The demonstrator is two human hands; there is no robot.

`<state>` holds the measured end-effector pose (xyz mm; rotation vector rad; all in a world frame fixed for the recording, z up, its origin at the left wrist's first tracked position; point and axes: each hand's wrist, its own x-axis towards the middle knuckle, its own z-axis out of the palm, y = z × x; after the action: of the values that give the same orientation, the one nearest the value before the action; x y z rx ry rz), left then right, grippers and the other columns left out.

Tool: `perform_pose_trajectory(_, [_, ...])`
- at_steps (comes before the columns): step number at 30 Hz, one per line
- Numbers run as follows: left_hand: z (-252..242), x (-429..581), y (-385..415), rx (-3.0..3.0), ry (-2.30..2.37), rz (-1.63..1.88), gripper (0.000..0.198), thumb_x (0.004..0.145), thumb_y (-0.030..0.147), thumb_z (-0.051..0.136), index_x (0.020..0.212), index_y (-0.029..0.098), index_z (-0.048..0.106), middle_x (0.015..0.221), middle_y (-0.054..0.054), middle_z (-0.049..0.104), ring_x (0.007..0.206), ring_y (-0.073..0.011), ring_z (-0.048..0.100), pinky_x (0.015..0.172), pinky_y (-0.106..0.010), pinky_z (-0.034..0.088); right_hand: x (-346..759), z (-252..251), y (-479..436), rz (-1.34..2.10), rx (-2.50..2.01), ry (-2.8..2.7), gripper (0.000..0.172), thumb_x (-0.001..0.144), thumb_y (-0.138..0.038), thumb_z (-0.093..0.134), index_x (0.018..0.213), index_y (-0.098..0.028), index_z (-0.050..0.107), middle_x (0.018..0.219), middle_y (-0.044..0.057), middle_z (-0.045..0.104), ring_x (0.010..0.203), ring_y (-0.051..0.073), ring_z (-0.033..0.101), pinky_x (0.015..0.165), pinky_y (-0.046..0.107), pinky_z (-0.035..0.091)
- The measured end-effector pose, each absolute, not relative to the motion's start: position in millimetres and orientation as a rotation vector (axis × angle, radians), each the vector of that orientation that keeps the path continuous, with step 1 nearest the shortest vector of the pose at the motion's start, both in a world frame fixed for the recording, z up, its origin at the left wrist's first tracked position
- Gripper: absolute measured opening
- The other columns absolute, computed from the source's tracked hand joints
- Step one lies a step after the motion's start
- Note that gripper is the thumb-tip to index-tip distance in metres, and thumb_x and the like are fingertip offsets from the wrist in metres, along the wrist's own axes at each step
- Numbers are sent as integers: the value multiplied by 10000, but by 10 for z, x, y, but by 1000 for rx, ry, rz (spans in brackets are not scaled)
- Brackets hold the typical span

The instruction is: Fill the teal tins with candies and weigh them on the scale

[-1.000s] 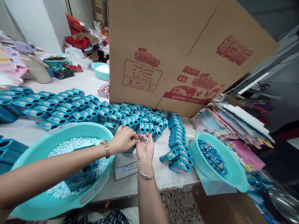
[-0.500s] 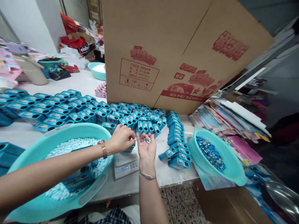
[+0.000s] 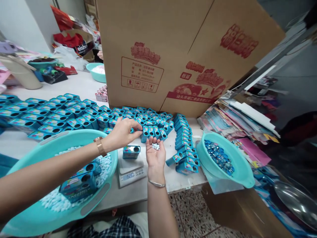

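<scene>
My right hand [image 3: 155, 153] is palm up over the table edge, cupping a few small white tablets [image 3: 156, 146]. My left hand [image 3: 123, 132] reaches over the rows of small blue tins [image 3: 74, 114], fingers curled around one tin near the front row. One blue tin [image 3: 131, 152] lies on the small white scale [image 3: 131, 170], between my two hands. A large teal basin [image 3: 56, 178] full of white tablets sits under my left forearm, with a bigger blue box lying in it.
A tall cardboard box [image 3: 178, 56] stands behind the tins. A smaller teal basin [image 3: 224, 162] of blue lids hangs over the table's right edge, beside a stack of blue tins [image 3: 184, 145]. Printed sheets [image 3: 235, 122] pile up at right. Clutter and a bowl [image 3: 96, 71] lie far left.
My left hand left the tin on the scale and moved up to the front row of tins. My right hand opened flatter and dropped slightly. The view shifted left and down.
</scene>
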<state>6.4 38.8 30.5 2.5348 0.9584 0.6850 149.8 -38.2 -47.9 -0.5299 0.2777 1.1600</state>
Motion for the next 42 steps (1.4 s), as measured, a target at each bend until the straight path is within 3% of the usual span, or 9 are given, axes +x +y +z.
perform_pose_trajectory(10, [133,99,236,2772,876,528,183,832,341,509,904,245,647,827,-18,602,928,-232,498,1017,-586,141,1357,-475,-412,1252,-491,175,210,881,-321,437,733,-202,526,889,25,695,981,153,640,870,377,508])
perform_pose_trajectory(20, [185,110,239,2826,884,449,213,836,334,490,975,255,632,863,-30,595,955,-246,493,1032,-618,81,1371,-433,-431,1247,-489,206,190,877,-305,454,743,-190,523,823,23,684,863,132,657,840,356,520])
perform_pose_trajectory(25, [-177,-34,298,2845,870,185,541,668,413,661,1168,248,540,1090,-97,595,1129,-337,449,1022,-653,43,1590,-446,-603,1075,-506,284,156,864,-280,482,746,-195,540,696,-24,656,738,96,659,779,293,530])
perform_pose_trajectory(28, [-440,-29,326,2843,848,77,384,710,364,609,1075,248,585,1026,-90,637,1073,-320,515,1030,-647,26,1708,-515,-787,1072,-468,282,158,854,-283,507,738,-182,545,687,-17,648,708,89,653,746,265,530])
perform_pose_trajectory(30, [-499,69,355,2836,829,100,298,752,401,553,1002,251,611,958,-77,664,997,-303,565,1041,-624,65,1812,-569,-954,1072,-444,300,155,843,-298,530,744,-180,550,697,-11,653,713,93,653,731,263,532])
perform_pose_trajectory(32, [-446,261,367,2821,828,162,342,759,486,522,990,251,612,965,-76,672,954,-301,588,1025,-564,202,1949,-609,-1152,1011,-437,339,156,840,-302,539,747,-178,557,693,-9,654,707,97,653,703,261,535])
perform_pose_trajectory(35, [-297,721,310,2781,832,200,404,782,539,451,1005,230,586,1000,-88,659,867,-294,620,806,-421,429,2195,-627,-1453,881,-431,382,149,848,-282,532,753,-173,569,675,-12,652,684,95,649,674,253,538])
perform_pose_trajectory(37, [-265,1102,234,2764,808,209,355,796,479,438,999,217,566,1008,-93,648,836,-286,632,684,-361,449,2353,-618,-1613,814,-431,398,152,854,-273,523,754,-171,574,675,-11,652,678,95,647,670,254,541])
perform_pose_trajectory(42, [-482,1921,50,2721,756,233,201,785,290,465,933,189,555,1003,-114,633,853,-264,636,676,-337,445,2614,-615,-1870,704,-463,390,118,841,-225,526,754,-167,578,694,-9,653,695,98,651,670,260,548])
